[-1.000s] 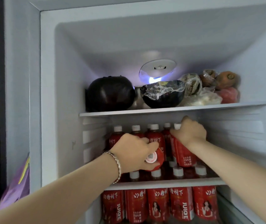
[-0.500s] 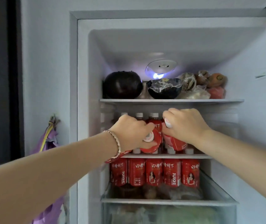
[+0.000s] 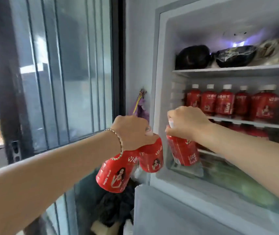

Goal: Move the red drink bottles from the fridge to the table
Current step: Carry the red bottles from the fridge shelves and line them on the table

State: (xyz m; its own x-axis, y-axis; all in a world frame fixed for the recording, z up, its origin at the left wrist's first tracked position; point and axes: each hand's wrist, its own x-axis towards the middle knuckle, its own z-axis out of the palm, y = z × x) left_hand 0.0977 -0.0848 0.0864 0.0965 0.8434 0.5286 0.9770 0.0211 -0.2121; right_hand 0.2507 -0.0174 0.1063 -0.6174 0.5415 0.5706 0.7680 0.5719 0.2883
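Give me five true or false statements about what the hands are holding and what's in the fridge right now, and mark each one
1. The left hand holds two red bottles by their necks. True.
2. The right hand is empty. False: it grips one red bottle by its top.
3. The held bottles hang outside the fridge shelves. True.
4. The middle shelf has no bottles left. False: a row of red bottles with white caps stands there.
5. The top shelf holds red bottles. False: it holds a dark round item, a dark bowl covered in film and some wrapped food.
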